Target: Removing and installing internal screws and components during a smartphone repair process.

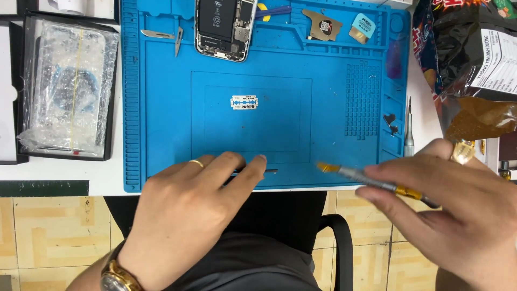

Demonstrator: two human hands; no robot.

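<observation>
**Blue mat, two tools in hand**

A white counter (59,171) carries a blue work mat (161,134), a razor blade (244,102) at its centre. The left hand (194,215) pins a thin dark tool (266,171) at the mat's near edge. The right hand (458,210) grips a gold-tipped screwdriver (371,182), tip pointing left.
</observation>
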